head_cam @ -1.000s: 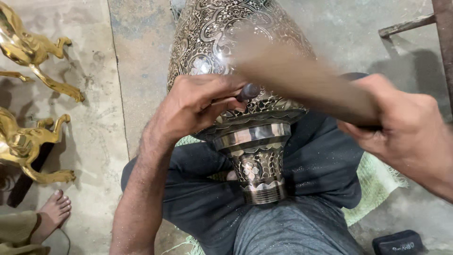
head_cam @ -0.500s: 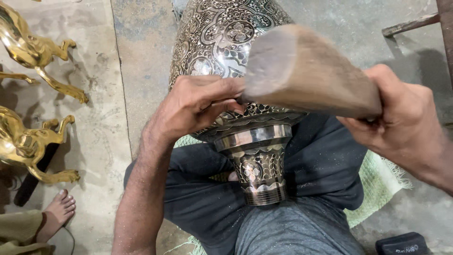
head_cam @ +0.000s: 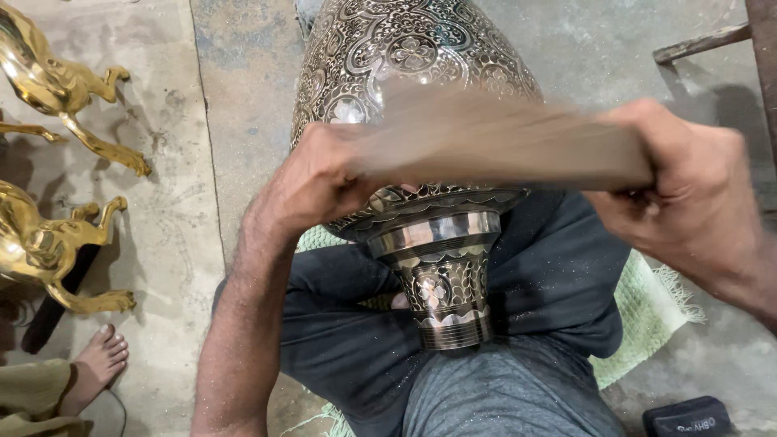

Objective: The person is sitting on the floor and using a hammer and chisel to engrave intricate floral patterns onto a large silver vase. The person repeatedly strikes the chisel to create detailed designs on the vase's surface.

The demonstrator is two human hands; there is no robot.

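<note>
Vase across your lap — your left hand pinched on something hidden against it, your right hand clenched around the blurred wooden mallet; small black box bottom right.

1. Left hand: fingers curled in, knuckles up, forearm running up from bottom left.
2. Right hand: closed in a fist grip, wrist entering from right edge.
3. Both hands at about the same height, well apart.
</note>
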